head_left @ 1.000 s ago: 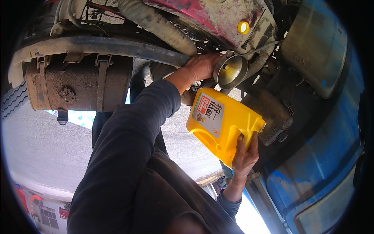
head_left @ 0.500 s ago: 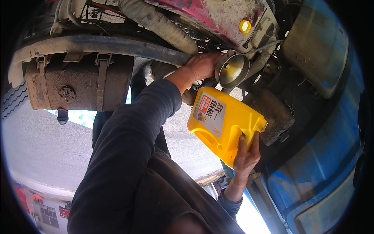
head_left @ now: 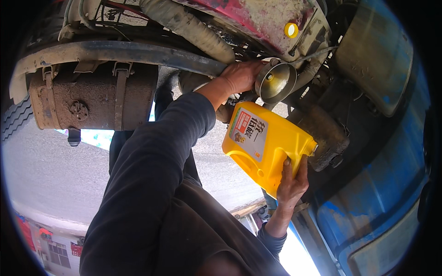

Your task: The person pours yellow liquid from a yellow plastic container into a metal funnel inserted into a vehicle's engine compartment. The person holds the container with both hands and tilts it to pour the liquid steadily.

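Observation:
A metal funnel point(head_left: 282, 92) tilts its wide mouth toward me, with a yellowish wet film inside its cone. My left hand point(head_left: 244, 76) is closed at the funnel's left side, its fingertips hidden behind the rim. Below the funnel, a yellow plastic jug point(head_left: 282, 131) with a pale label lies tilted, its uncapped neck pointing right. My right hand point(head_left: 293, 181) grips the jug near that neck, thumb and fingers spread over its near side. No liquid stream shows between jug and funnel.
A yellow ring-shaped cap point(head_left: 291, 31) rests on the dirty red and grey engine part point(head_left: 258, 23). A rusty strapped tank point(head_left: 99, 99) hangs at left under a curved dark bar point(head_left: 124, 52). Blue body panels point(head_left: 368, 216) close off the right side; a thick wrapped hose point(head_left: 186, 30) runs above.
Almost nothing differs. The whole view, with the funnel, jug and both hands, has shifted by a few pixels; both grips look the same.

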Action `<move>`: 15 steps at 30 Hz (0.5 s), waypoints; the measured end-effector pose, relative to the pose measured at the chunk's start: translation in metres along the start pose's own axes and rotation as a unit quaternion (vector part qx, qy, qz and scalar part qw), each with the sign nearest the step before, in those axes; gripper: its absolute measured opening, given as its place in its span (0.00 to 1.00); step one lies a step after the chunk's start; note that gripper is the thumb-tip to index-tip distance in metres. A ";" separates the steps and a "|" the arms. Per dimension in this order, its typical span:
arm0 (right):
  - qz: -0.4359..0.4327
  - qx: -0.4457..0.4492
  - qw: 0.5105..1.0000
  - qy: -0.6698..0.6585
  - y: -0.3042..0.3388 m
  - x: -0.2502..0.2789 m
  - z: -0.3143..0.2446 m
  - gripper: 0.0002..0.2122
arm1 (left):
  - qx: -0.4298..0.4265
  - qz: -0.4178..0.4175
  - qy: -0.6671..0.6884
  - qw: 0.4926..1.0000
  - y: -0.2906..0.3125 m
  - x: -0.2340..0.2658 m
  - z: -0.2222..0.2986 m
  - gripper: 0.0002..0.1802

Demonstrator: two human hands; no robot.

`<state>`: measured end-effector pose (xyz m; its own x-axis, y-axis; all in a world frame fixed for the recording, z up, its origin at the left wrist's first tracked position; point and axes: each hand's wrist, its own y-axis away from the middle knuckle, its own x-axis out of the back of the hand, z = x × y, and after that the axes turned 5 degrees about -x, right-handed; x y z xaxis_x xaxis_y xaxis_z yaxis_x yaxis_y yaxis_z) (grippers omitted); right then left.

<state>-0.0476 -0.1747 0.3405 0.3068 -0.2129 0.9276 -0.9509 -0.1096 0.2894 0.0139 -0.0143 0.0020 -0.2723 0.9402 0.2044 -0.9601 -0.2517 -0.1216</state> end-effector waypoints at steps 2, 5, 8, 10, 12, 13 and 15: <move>0.002 0.007 1.000 0.001 0.000 0.000 0.001 0.28 | -0.006 0.009 0.000 1.000 0.000 0.000 0.001 0.24; -0.002 -0.013 1.000 -0.008 0.000 0.001 -0.001 0.29 | -0.003 0.006 0.002 1.000 0.000 0.000 0.001 0.24; -0.005 -0.011 1.000 -0.004 -0.002 0.001 -0.002 0.29 | -0.016 0.025 0.000 1.000 0.001 -0.005 -0.004 0.24; -0.003 -0.005 1.000 -0.001 -0.001 0.000 -0.001 0.29 | -0.015 0.022 0.002 1.000 0.001 -0.003 -0.002 0.24; -0.002 -0.003 1.000 -0.007 -0.001 0.000 0.000 0.29 | -0.013 0.018 0.003 1.000 0.001 -0.003 -0.001 0.24; 0.001 0.020 1.000 0.010 -0.001 0.001 0.002 0.29 | -0.011 0.015 0.003 1.000 0.000 -0.002 -0.002 0.24; 0.002 0.037 0.999 0.026 0.000 0.001 0.006 0.29 | -0.005 0.009 0.010 1.000 0.000 0.000 0.000 0.24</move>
<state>-0.0468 -0.1802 0.3400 0.2981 -0.1628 0.9405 -0.9461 -0.1812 0.2685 0.0143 -0.0142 0.0019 -0.2873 0.9403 0.1822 -0.9547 -0.2656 -0.1344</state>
